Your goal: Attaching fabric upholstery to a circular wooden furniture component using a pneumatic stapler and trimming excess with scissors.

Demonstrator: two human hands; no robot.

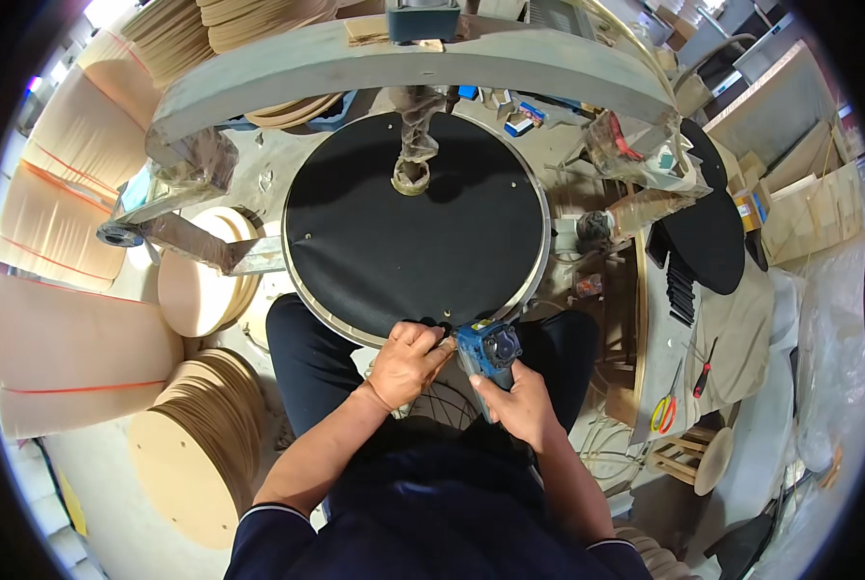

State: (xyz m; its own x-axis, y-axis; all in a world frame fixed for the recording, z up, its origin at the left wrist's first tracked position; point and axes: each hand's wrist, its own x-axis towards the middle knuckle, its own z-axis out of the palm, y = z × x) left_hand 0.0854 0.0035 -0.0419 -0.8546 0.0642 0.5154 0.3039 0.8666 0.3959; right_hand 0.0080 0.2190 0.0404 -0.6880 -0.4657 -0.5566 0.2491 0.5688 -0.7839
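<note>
A round seat-like disc covered in black fabric point(408, 246) lies flat in a pale ring-shaped holder point(545, 242) in front of me. My left hand point(408, 360) is at its near edge, fingers closed and pressing or pinching the black fabric there. My right hand point(521, 401) grips the handle of a blue air staple gun point(490, 346). The gun's nose is close to the rim, just right of my left fingertips; whether it touches is hidden. A plastic-wrapped vertical rod point(419, 130) comes down onto the disc's far half.
A grey metal beam point(510, 53) arches over the disc. Stacked wooden discs point(186, 445) and wrapped stacks point(84, 338) stand on the left. To the right, a bench holds yellow-red scissors point(663, 414), a red screwdriver point(703, 377) and black round pieces point(708, 237). Hoses lie below.
</note>
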